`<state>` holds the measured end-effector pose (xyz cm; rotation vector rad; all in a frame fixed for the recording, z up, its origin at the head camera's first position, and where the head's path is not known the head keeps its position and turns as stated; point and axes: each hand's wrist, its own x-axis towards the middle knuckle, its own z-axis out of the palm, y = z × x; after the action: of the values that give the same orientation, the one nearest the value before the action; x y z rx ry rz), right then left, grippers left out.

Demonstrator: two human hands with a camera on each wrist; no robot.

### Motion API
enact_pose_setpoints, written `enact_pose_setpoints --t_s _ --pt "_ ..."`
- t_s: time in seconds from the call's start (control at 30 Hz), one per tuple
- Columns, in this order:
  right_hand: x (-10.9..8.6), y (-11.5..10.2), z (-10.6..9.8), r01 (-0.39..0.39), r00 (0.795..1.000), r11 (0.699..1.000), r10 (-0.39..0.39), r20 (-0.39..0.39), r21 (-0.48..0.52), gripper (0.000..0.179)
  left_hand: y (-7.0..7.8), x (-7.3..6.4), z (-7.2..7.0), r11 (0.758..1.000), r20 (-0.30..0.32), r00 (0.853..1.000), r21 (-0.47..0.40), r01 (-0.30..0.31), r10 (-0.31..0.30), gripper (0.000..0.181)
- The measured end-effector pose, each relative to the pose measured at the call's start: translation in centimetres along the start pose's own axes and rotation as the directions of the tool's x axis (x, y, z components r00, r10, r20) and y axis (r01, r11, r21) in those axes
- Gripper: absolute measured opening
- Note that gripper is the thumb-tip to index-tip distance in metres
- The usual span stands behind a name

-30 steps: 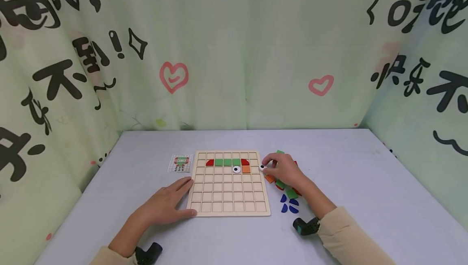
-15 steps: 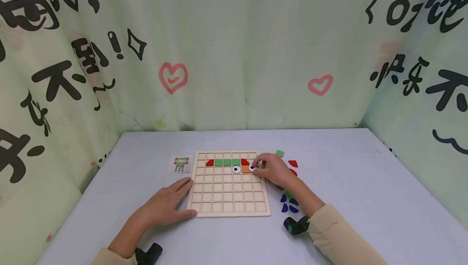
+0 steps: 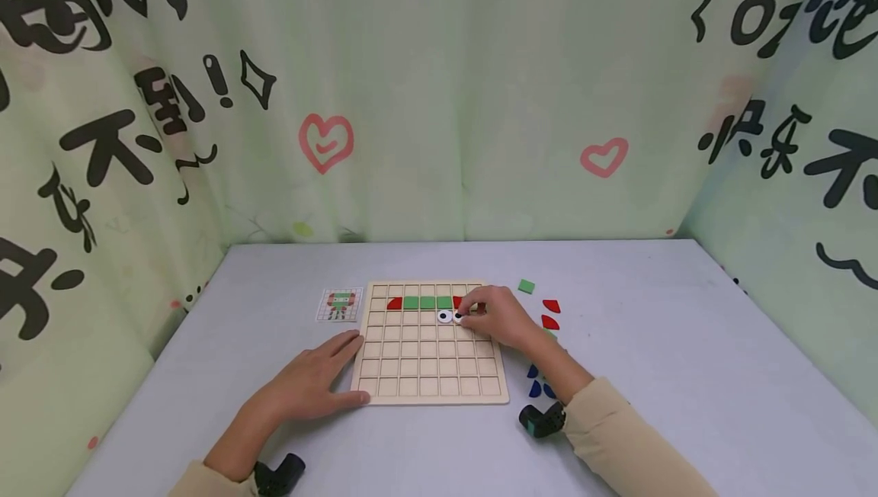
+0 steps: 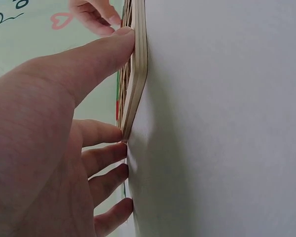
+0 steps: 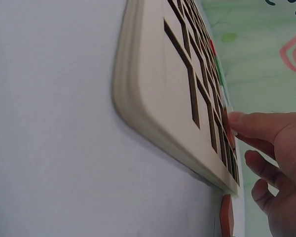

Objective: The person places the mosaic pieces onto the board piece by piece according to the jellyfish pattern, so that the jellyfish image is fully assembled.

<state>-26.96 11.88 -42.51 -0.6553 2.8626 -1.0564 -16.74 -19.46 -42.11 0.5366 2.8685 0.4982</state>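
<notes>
A wooden grid board (image 3: 418,369) lies on the table. Near its top is a row of green squares (image 3: 427,303) with a red quarter piece (image 3: 395,303) at the left end; the red piece at the right end is partly covered. A white eye disc (image 3: 444,316) sits below the row. Thumb and index finger of my right hand (image 3: 499,315) pinch a second eye disc (image 3: 458,317) just right of the first, over the orange square, which they hide in the head view. My left hand (image 3: 309,383) rests at the board's left edge, thumb on the near corner, fingers extended.
A small picture card (image 3: 339,304) lies left of the board. To the right are a loose green square (image 3: 526,286), red pieces (image 3: 551,322) and blue pieces (image 3: 535,389), some behind my right forearm. In the right wrist view an orange piece (image 5: 227,217) lies beside the board.
My right hand has carried the eye disc leftward from beside the board to a spot next to the first eye disc. The left hand has stayed at the board's edge.
</notes>
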Motion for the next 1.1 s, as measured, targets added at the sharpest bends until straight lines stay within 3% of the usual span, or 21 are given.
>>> enact_pose_setpoints --t_s 0.67,1.1 --pt "1.7 -0.8 1.4 0.033 0.999 0.999 -0.033 -0.027 0.001 0.003 -0.2 0.1 0.2 1.0 -0.006 1.0 0.013 -0.003 0.004 0.089" --pt "2.9 -1.6 2.1 0.042 0.999 0.999 -0.042 0.001 0.01 0.005 -0.1 0.1 0.1 1.0 -0.001 1.0 0.009 0.004 -0.004 0.089"
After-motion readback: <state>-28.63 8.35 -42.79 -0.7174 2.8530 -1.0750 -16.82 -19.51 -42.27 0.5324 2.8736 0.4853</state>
